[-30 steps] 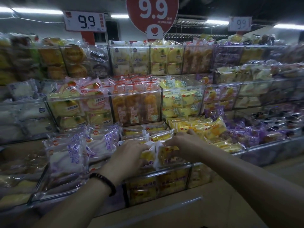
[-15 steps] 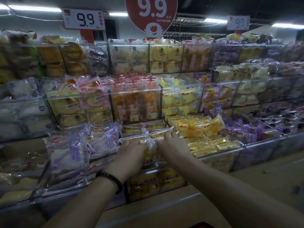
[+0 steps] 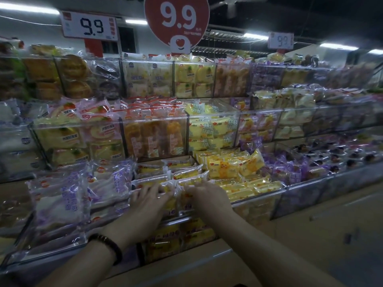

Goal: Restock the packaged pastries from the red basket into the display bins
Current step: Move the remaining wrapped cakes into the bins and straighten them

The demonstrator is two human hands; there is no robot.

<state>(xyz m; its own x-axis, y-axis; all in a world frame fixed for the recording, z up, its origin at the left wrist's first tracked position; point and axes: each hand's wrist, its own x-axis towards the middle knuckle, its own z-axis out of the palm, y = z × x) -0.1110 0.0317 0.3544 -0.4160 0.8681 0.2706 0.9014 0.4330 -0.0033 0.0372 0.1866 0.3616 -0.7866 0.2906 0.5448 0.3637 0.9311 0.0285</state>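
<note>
Head view shows left hand (image 3: 149, 200) and right hand (image 3: 208, 196) side by side, fingers flat on the yellow pastry packets (image 3: 187, 174) beneath them.

left hand (image 3: 149, 200): lower centre, palm down, fingers stretched forward | right hand (image 3: 205, 195): just beside, palm down, fingertips unclear | forearms: converging from bottom edge

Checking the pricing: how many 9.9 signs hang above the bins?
3: a large white sign upper left, a round red sign at centre, a small white sign upper right. Others may be hidden.
</note>
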